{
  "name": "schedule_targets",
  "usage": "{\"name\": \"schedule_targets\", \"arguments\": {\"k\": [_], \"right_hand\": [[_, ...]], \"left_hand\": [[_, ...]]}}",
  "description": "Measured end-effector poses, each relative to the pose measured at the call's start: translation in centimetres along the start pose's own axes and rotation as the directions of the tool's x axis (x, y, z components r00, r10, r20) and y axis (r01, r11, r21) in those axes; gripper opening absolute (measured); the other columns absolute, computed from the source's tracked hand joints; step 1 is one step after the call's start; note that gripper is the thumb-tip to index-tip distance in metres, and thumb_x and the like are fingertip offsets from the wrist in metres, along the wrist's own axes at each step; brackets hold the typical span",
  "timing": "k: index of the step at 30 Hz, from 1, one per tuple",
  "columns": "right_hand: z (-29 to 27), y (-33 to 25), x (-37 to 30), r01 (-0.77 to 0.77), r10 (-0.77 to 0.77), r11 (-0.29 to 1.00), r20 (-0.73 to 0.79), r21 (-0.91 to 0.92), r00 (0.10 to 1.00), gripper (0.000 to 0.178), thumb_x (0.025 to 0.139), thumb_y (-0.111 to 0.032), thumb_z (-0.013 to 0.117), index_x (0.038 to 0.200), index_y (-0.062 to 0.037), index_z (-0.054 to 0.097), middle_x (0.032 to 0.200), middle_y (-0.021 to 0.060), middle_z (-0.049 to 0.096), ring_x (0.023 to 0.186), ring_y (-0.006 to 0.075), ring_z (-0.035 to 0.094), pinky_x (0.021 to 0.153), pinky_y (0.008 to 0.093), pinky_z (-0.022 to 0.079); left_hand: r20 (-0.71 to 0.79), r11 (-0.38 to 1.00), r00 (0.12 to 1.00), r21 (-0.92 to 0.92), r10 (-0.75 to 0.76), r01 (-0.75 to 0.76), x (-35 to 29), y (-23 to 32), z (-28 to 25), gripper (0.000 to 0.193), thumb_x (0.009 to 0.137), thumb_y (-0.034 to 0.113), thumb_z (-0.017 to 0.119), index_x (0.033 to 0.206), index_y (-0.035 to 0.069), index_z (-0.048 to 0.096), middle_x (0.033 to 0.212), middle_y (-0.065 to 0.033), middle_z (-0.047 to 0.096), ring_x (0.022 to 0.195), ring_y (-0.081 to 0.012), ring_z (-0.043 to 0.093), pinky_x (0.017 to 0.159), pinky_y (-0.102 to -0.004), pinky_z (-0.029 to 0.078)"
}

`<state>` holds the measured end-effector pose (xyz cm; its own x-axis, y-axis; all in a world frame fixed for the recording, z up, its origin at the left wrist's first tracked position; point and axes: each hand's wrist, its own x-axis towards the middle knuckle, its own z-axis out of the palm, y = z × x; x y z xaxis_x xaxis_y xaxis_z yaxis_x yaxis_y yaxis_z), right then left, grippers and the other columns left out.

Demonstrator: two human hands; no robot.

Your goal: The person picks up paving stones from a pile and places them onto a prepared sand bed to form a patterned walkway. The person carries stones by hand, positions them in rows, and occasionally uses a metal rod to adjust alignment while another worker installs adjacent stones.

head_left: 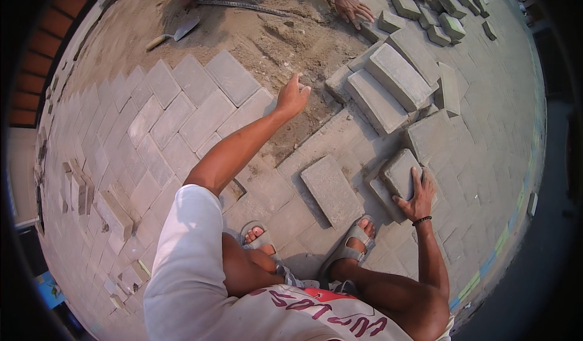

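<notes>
My left hand (pixel 293 99) reaches out over the bare sand (pixel 285 131), just past the edge of the laid grey pavers (pixel 185 119). Its index finger points forward and nothing is in it. On the right, my right hand (pixel 419 196), with a dark bead bracelet at the wrist, grips a grey paving block (pixel 402 172) by its side and near edge. This block leans on another paver (pixel 382 190). Between my feet and the sand a loose paver (pixel 331 190) lies flat. Ahead of my right hand, several more blocks (pixel 398 77) are heaped.
A co-worker's hand (pixel 352 7) rests by the pavers at the far side. A trowel (pixel 176 35) and a ribbed metal bar (pixel 243 6) lie on the sand. Loose blocks (pixel 452 25) are scattered far right, others (pixel 114 214) at left. My sandalled feet (pixel 355 244) stand on the paving.
</notes>
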<state>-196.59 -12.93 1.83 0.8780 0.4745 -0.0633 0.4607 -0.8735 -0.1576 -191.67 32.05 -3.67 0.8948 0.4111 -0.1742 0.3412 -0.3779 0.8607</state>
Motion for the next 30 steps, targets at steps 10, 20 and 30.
{"name": "schedule_targets", "arguments": {"k": [10, 20, 30], "right_hand": [[-0.8, 0.0, -0.1, -0.018, 0.018, 1.000, -0.003, 0.011, 1.000, 0.095, 0.054, -0.048, 0.074, 0.136, -0.0143, 0.039, 0.135, 0.0248, 0.032, 0.122, 0.0433, 0.032, 0.102, 0.0514, 0.023], [-1.4, -0.2, 0.2, -0.045, 0.043, 0.998, 0.035, 0.045, 0.998, 0.097, 0.052, -0.047, 0.076, 0.136, -0.0170, 0.039, 0.137, 0.0249, 0.031, 0.124, 0.0440, 0.030, 0.103, 0.0531, 0.021], [-2.1, 0.0, 1.4, -0.034, 0.033, 0.999, 0.146, 0.005, 0.989, 0.100, 0.056, -0.049, 0.073, 0.141, -0.0199, 0.029, 0.132, 0.0280, 0.031, 0.118, 0.0454, 0.033, 0.100, 0.0538, 0.024]], "left_hand": [[0.556, 0.766, 0.732, 0.639, -0.394, -0.073, -5.2, -6.6, 2.2, 0.046, 0.081, 0.034, 0.055, 0.108, -0.003, 0.060, 0.112, -0.0272, 0.058, 0.109, -0.0405, 0.054, 0.092, -0.0453, 0.044], [0.220, 0.889, 0.960, 0.386, 0.172, -0.247, 0.2, -2.2, 4.2, 0.057, 0.081, 0.021, 0.061, 0.130, 0.000, 0.041, 0.130, -0.0240, 0.044, 0.122, -0.0381, 0.041, 0.101, -0.0426, 0.034], [0.432, 0.939, 0.874, 0.147, 0.222, -0.311, -0.9, 2.8, 1.2, 0.042, 0.082, 0.015, 0.061, 0.119, -0.003, 0.050, 0.107, -0.0221, 0.060, 0.105, -0.0348, 0.056, 0.091, -0.0388, 0.043]]}}
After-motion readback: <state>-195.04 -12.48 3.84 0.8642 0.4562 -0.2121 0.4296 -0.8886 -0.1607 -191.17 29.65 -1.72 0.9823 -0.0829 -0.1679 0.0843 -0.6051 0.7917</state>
